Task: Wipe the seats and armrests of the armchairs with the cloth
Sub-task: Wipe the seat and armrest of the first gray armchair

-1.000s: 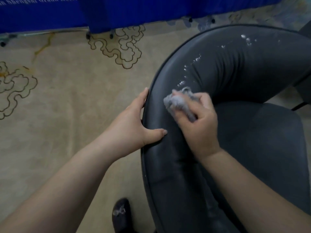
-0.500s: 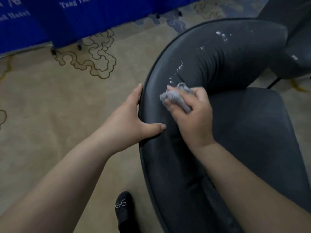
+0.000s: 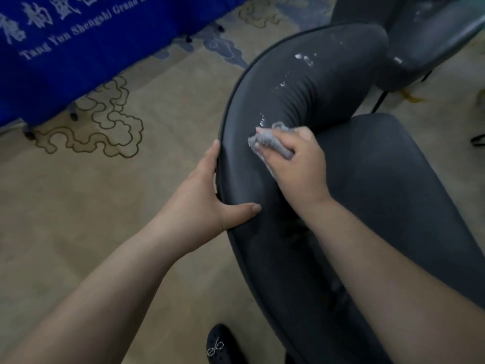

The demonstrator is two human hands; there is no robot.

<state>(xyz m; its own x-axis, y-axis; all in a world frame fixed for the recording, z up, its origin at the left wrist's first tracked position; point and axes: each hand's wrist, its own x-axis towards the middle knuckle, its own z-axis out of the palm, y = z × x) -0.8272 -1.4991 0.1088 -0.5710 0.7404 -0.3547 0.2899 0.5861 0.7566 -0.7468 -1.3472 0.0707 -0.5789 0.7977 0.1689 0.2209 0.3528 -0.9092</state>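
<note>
Because we stand close against the armchair, one black shoe shows at the bottom edge, planted on the patterned carpet just beside the chair's outer wall. Our left hand grips the padded armrest from the outside: the fingers lie along the piped outer edge while the thumb hooks over onto the top face. We judge this a bracing hold, there to keep the chair from turning or sliding while the other hand rubs.

Just beyond it, our right hand is curled round the grey cloth, which is bunched into a wad with the fingers pressing it down onto the inner slope of the armrest. Bunching gives a firm pad and lets the pressure fall on a small patch, which suits scrubbing better than a flat sheet would.

Farther along the curve, white specks dot the leather ahead of the cloth, so we take it that the wipe is heading that way and that this armrest is only partly done. The seat lies to the right under our forearm.

Beyond the curve stands a second chair, also flecked with white, and at far left hangs a blue banner with white lettering.
</note>
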